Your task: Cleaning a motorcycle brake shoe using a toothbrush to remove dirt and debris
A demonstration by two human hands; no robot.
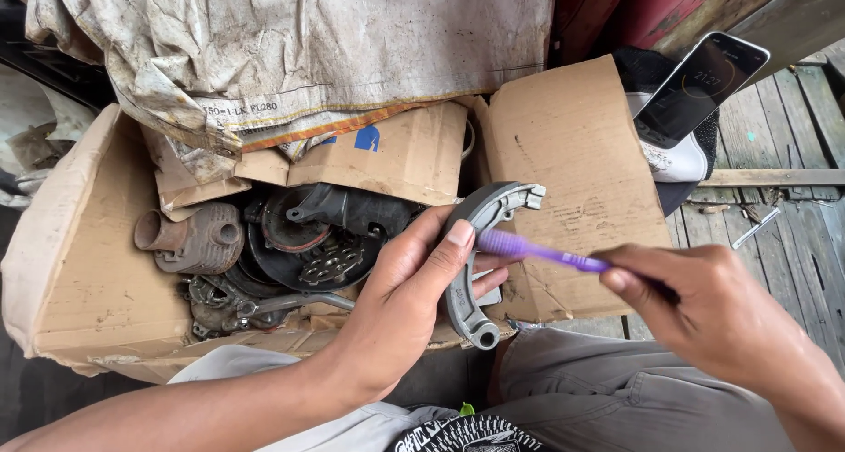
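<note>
Wooden floor planks point(792, 232) carry a torn cardboard box point(97, 267) of greasy engine parts point(290, 241). Left hand point(405, 293) fingers pinch a grey brake shoe point(471, 241); right hand point(713, 311) fingers pinch a purple toothbrush point(541, 251) touching it.

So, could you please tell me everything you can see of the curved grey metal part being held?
The brake shoe is a crescent of dull grey cast metal, with a forked end at the top and a round eye at the bottom. It stands nearly upright on its curve, above the open cardboard box. The left hand grips its middle, thumb across the rim. A purple brush, held by the right hand, touches its upper part.
</note>
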